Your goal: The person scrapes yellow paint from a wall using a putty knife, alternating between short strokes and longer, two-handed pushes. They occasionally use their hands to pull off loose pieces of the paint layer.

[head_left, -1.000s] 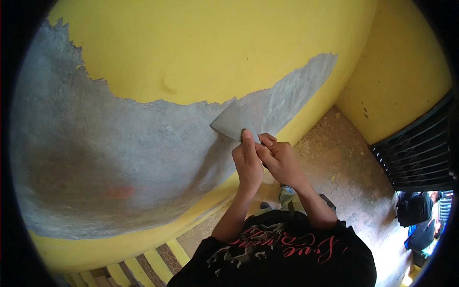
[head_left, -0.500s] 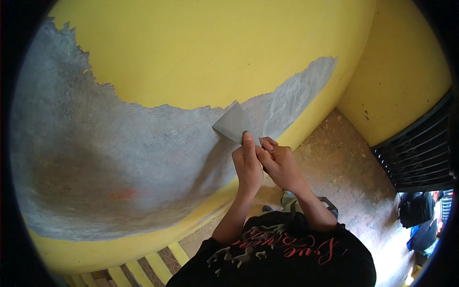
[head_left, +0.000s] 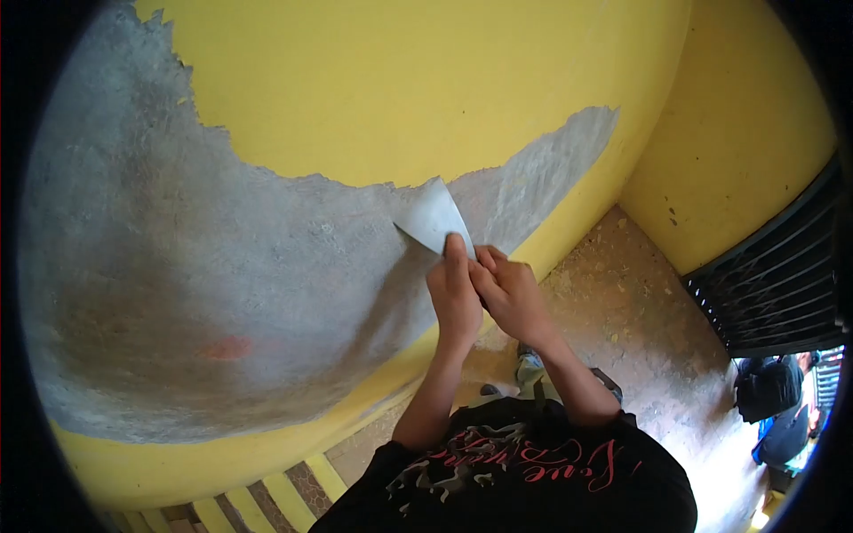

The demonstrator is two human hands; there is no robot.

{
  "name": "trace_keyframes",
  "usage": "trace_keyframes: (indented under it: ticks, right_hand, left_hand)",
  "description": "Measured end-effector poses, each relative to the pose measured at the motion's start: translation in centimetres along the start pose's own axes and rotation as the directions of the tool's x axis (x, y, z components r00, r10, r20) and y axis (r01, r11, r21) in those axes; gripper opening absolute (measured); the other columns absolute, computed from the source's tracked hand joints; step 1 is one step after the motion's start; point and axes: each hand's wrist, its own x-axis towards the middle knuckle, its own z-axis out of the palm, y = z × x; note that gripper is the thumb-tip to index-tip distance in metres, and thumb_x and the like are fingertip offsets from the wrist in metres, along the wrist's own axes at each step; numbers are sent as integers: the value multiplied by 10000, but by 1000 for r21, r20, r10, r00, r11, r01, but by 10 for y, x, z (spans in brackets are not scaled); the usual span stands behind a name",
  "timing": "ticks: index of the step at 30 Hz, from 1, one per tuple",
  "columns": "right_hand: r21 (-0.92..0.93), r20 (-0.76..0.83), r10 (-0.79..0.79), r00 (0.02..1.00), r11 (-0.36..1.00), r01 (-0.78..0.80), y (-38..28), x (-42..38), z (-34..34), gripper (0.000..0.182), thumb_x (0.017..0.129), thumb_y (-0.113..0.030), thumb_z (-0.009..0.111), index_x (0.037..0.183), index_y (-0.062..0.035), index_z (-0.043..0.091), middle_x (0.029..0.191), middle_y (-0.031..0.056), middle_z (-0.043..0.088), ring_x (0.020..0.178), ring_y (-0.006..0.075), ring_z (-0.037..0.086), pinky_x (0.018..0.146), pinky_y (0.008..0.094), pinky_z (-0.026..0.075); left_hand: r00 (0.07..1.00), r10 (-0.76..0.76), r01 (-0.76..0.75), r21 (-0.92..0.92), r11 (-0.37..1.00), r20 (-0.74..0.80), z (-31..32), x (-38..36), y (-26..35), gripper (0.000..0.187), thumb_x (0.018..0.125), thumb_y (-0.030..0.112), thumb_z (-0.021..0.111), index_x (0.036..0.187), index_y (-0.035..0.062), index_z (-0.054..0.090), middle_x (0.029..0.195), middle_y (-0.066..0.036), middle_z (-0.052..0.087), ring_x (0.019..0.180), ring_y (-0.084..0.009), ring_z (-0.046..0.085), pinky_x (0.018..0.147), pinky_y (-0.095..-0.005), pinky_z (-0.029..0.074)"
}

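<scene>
A wide metal scraper point(head_left: 435, 219) points up at the wall, its blade tip at the ragged lower edge of the yellow paint point(head_left: 355, 98). Below that edge lies bare grey plaster point(head_left: 258, 266). My left hand point(head_left: 456, 298) is closed around the handle with its thumb pressed on the base of the blade. Just to the right, my right hand point(head_left: 511, 298) is wrapped around the handle too, against the left one. The fingers hide most of the handle.
Yellow paint also borders the plaster below. A dark metal gate point(head_left: 764, 275) stands at the right, with a black bag point(head_left: 769, 389) beneath it. Paint flecks dot the brown floor point(head_left: 622, 284). Yellow slats point(head_left: 258, 506) show at lower left.
The scraper blade has tilted and now catches more light, its tip still at the paint edge. Both hands have shifted slightly up and left in view, and the whole view has moved a little.
</scene>
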Motion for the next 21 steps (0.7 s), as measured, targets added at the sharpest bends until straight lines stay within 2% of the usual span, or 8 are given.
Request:
trace_keyframes:
  ticks: [3, 6, 8, 12, 16, 18, 19, 21]
  right_hand:
    - [109, 74, 133, 988, 984, -141, -26, 8, -2, 287, 920, -202, 527, 859, 77, 552, 769, 201, 542, 649, 346, 568, 615, 340, 463]
    - [67, 19, -10, 1000, 998, 9, 10, -6, 7, 303, 926, -218, 519, 869, 77, 557, 801, 207, 559, 663, 342, 583, 622, 343, 464]
    - [79, 20, 15, 1000, 997, -17, 4, 2, 8, 308, 928, -219, 515, 858, 77, 560, 801, 209, 562, 680, 331, 592, 625, 342, 466]
    - [127, 20, 84, 996, 988, -86, -16, -2, 10, 330, 934, -212, 503, 812, 88, 567, 797, 203, 575, 767, 296, 612, 664, 337, 473]
    - [140, 57, 123, 991, 981, -130, 8, -12, 20, 335, 936, -207, 498, 805, 91, 579, 800, 190, 594, 850, 269, 620, 702, 334, 476]
    - [278, 71, 113, 991, 952, -128, 0, -5, 24, 352, 938, -210, 494, 779, 89, 590, 828, 190, 618, 892, 238, 618, 730, 331, 475]
    - [277, 72, 108, 992, 953, -124, 4, -8, 26, 352, 938, -210, 494, 779, 89, 590, 828, 190, 618, 892, 238, 618, 730, 331, 475]
    - [240, 15, 43, 999, 970, -45, 6, -13, 32, 345, 945, -225, 481, 845, 85, 593, 860, 202, 627, 916, 219, 619, 752, 323, 476]
  left_hand:
    - [999, 49, -50, -29, 998, -6, 2, 11, 26, 603, 1014, 369, 388, 521, 23, 397, 652, -83, 544, 681, -196, 582, 651, -319, 443]
    - [1000, -23, 23, 21, 1000, 5, -10, -1, -1, 602, 1013, 364, 389, 525, 13, 414, 645, -87, 547, 679, -203, 584, 654, -324, 446]
    - [999, -24, 26, 86, 996, -26, -11, 2, -1, 604, 1010, 364, 399, 526, 4, 424, 634, -94, 549, 675, -200, 584, 652, -316, 442]
    - [998, 70, -70, -34, 997, -3, -10, 6, 10, 584, 1004, 357, 415, 553, -12, 443, 625, -85, 555, 665, -159, 575, 640, -301, 436]
    - [998, -36, 41, 98, 994, -49, -21, -4, -2, 553, 1005, 344, 417, 607, -32, 496, 610, -83, 558, 636, -159, 571, 612, -289, 435]
    - [999, -21, 29, 168, 985, -47, -23, 2, 8, 552, 1004, 345, 416, 614, -36, 501, 593, -78, 554, 608, -152, 560, 581, -294, 428]
    - [997, 59, -51, 161, 986, -44, -19, 1, 10, 550, 1003, 346, 417, 622, -41, 506, 569, -68, 544, 575, -135, 541, 554, -294, 415]
    - [997, 56, -46, 190, 981, -50, -24, 0, 3, 556, 1002, 348, 416, 616, -42, 506, 562, -65, 540, 569, -136, 538, 553, -295, 415]
